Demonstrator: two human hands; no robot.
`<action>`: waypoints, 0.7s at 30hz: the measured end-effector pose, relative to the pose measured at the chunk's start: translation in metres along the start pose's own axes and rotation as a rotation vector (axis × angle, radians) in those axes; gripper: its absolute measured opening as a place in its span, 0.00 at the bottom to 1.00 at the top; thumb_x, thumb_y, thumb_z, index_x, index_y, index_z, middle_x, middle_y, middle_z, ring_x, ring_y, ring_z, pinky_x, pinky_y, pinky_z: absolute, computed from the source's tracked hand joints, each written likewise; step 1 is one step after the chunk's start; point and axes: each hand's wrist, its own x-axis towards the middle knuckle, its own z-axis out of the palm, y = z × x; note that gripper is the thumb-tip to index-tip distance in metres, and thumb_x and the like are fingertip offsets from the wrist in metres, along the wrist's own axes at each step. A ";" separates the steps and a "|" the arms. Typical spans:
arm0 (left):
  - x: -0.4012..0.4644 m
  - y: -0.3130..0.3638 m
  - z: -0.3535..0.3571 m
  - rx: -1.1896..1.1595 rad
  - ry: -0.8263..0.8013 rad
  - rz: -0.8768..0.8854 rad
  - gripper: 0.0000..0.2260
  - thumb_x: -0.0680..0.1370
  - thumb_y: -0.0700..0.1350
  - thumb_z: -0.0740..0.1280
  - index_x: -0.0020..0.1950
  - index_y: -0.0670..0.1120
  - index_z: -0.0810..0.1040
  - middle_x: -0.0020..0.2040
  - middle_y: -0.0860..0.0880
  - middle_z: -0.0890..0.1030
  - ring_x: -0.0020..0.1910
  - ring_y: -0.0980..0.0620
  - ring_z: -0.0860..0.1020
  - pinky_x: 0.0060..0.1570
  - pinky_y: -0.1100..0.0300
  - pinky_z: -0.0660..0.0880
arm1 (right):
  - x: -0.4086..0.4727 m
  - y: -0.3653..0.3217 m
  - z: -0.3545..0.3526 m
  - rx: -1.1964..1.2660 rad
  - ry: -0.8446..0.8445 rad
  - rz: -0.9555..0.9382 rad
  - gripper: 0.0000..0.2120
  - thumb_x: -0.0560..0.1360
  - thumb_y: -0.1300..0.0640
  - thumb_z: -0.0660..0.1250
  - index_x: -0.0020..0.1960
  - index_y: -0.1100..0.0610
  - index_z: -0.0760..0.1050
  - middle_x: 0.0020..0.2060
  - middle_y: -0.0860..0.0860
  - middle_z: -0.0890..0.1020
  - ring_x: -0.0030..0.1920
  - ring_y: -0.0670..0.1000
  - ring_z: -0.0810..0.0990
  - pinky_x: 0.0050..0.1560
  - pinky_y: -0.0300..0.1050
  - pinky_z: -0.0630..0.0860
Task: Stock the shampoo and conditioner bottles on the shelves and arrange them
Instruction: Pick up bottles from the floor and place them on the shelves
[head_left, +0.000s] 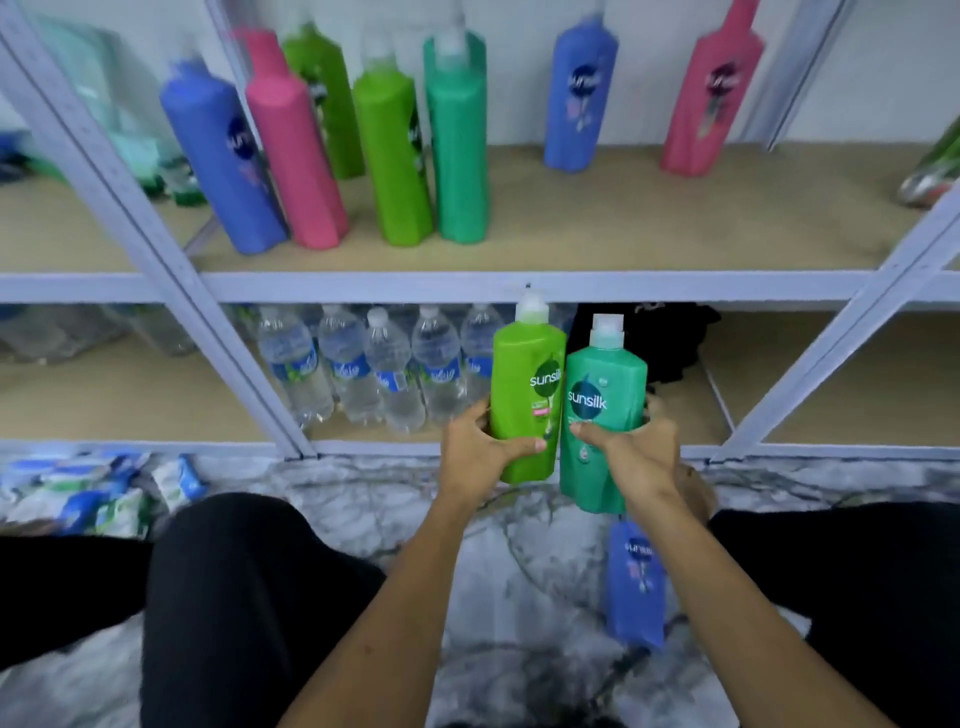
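Both bare forearms reaching forward from the near edge, converging toward the middle. Left hand (480, 449) curled round the lower body of a light green bottle (527, 395), thumb across its front, fingers wrapped behind its left side. Right hand (631, 452) gripping a teal bottle (602, 410) just to the right, thumb pressed on the front, fingers hidden behind. Wrists roughly level, both bottles held upright, side by side. Black-clad knees spread left and right below.

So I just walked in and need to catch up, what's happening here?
A person is stocking shelves. The left hand grips a lime-green plastic shampoo bottle, the right hand a teal plastic bottle, both upright before the lower shelf. Seven coloured bottles stand on the wooden upper shelf; a blue bottle lies on the floor.
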 end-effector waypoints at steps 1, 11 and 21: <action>0.004 0.011 0.007 -0.002 0.022 0.068 0.25 0.60 0.35 0.81 0.55 0.46 0.80 0.48 0.50 0.85 0.46 0.50 0.84 0.45 0.54 0.82 | 0.004 -0.013 -0.005 0.029 0.009 -0.040 0.26 0.57 0.64 0.81 0.50 0.53 0.75 0.43 0.52 0.84 0.42 0.52 0.83 0.46 0.48 0.81; 0.088 0.128 0.040 0.105 0.262 0.449 0.33 0.55 0.56 0.79 0.59 0.52 0.78 0.47 0.57 0.84 0.45 0.56 0.83 0.46 0.52 0.81 | 0.080 -0.142 -0.030 0.173 0.127 -0.346 0.28 0.56 0.60 0.82 0.53 0.55 0.76 0.44 0.48 0.84 0.42 0.49 0.83 0.45 0.47 0.81; 0.162 0.150 0.075 0.327 0.421 0.504 0.37 0.61 0.54 0.80 0.67 0.52 0.70 0.55 0.51 0.82 0.52 0.50 0.79 0.52 0.54 0.76 | 0.164 -0.159 0.019 0.093 0.209 -0.549 0.34 0.59 0.48 0.77 0.58 0.48 0.63 0.55 0.53 0.75 0.54 0.55 0.76 0.56 0.55 0.75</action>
